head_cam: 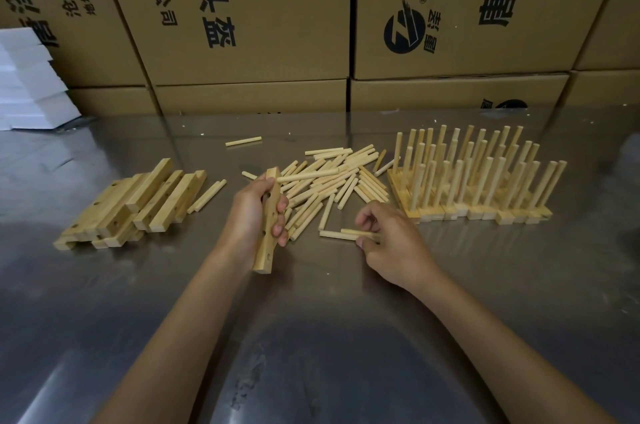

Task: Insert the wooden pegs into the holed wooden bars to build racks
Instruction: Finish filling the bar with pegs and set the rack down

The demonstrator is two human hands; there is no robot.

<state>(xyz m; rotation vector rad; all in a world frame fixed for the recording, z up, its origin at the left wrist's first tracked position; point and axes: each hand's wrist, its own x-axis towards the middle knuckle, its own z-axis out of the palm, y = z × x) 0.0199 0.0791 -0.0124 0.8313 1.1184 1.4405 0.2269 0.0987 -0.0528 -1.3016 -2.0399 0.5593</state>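
Observation:
My left hand [252,212] grips a holed wooden bar [267,243] held lengthwise and tilted, with one peg [306,175] sticking out sideways from its top hole. My right hand [388,236] pinches two loose pegs [343,234] lying near the table surface. A heap of loose pegs [332,181] lies between and behind the hands. Finished racks [474,177] with upright pegs stand in rows at the right. A stack of unfilled holed bars [138,203] lies at the left.
The work surface is a shiny metal table [311,337]. Cardboard boxes [277,25] form a wall along its far edge. White foam pieces [27,80] are stacked at the far left. A single peg [243,141] lies apart near the back.

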